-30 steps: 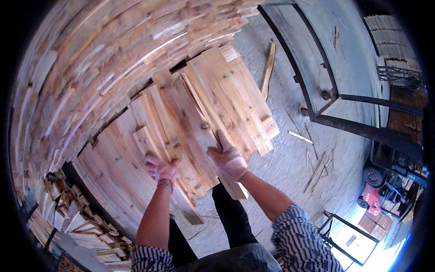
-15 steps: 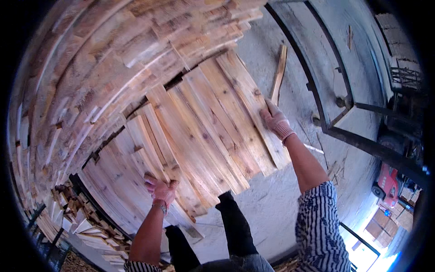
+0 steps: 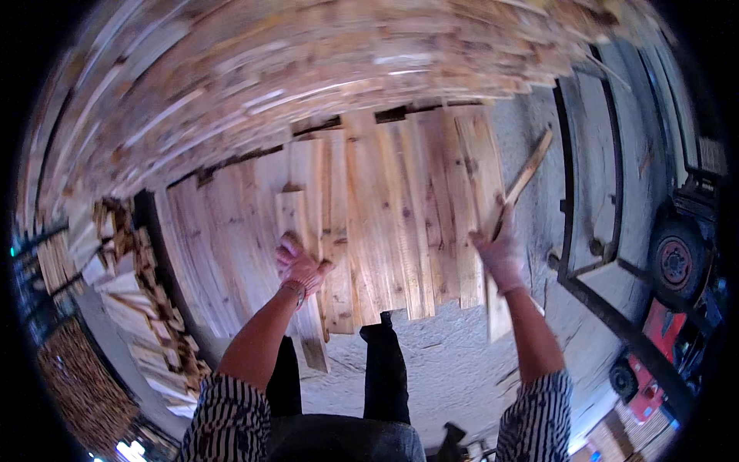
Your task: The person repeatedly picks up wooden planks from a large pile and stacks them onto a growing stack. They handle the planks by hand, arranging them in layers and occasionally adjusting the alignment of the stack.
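So, starting at the left, a messy heap of offcuts (image 3: 142, 312) can be seen beside the row of boards (image 3: 377, 215), which is laid out side by side under the big timber stack (image 3: 369, 58). The left hand (image 3: 300, 266) is rested on a short board (image 3: 289, 209) lying on top of that row; its thumb is spread wide and the fingers are loosely bent, so nothing looks really clutched there. Over at the right edge, the right hand (image 3: 502, 258) is set on the outermost board (image 3: 499, 316), whose near end is poked out past the others. Whether it's properly gripped can't be told, since some fingers are hidden. A thin stick (image 3: 530, 168) is seen just beyond those fingers, with a dark metal frame (image 3: 568, 154) further right. At a guess, that edge board is being handled or lined up at this step; for the next move, a secure hold on its edge would be needed, with the stick kept clear.
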{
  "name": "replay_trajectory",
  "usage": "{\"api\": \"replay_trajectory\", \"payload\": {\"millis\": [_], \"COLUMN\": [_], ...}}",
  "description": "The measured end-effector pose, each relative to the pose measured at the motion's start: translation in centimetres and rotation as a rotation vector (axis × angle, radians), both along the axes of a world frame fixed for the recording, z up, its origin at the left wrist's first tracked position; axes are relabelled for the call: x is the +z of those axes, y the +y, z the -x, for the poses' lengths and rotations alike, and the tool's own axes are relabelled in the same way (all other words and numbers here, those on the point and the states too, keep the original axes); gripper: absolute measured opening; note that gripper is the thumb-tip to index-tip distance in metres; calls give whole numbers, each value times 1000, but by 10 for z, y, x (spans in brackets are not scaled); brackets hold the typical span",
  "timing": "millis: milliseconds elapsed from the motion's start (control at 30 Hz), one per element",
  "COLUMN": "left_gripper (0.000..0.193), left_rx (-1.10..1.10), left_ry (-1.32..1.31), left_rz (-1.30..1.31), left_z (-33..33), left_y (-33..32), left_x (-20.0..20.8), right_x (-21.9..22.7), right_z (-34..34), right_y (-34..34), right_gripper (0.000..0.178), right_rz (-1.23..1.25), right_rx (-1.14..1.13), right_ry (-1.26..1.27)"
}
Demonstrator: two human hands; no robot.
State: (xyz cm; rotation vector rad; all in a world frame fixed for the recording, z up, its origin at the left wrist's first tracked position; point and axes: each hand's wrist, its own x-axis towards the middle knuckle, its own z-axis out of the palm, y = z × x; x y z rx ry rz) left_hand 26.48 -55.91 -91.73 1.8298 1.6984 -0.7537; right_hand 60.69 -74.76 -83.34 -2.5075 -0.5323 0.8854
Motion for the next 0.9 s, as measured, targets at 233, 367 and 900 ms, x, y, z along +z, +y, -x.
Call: {"api": "replay_trajectory", "payload": {"millis": [233, 367, 900], "left_gripper": [112, 101, 51], "left_rx": [295, 572, 1269], "left_ry": [-462, -805, -1076], "left_rz": [53, 282, 353], "left_z": [29, 71, 316], "left_y": [-2, -7, -25], "left_x": [22, 68, 121], "right_x": [-31, -32, 31], "right_z": [202, 268, 259], "right_y": [60, 137, -35], "right_gripper": [95, 105, 51], "right_rz": [-463, 73, -735], "right_rx": [122, -61, -802], "right_ry": [65, 53, 571]}}
